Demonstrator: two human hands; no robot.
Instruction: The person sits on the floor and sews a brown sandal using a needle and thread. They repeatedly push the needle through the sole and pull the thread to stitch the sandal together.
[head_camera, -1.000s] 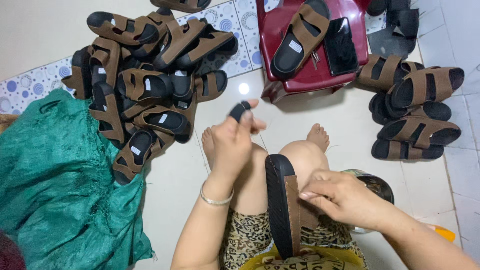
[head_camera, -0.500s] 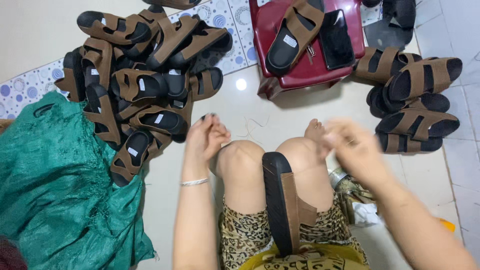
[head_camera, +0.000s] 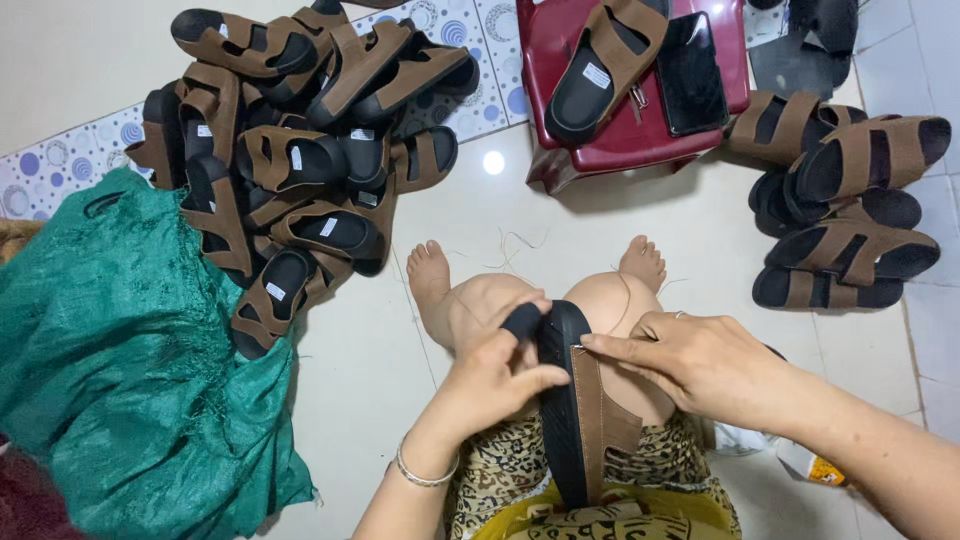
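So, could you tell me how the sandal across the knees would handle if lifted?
The sandal probably stays fairly stiff: its thick black sole keeps its shape on edge. The brown strap looks softer. It likely won't roll, though it could tip flat without the left hand and right hand.

The sandal (head_camera: 575, 400) on the lap is partly covered: the left hand (head_camera: 495, 375) hides its near edge, and its heel runs under the bottom edge. The green sack (head_camera: 120, 370) is cut off at the left. Small white labels inside the piled sandals (head_camera: 290, 170) are too small to read.
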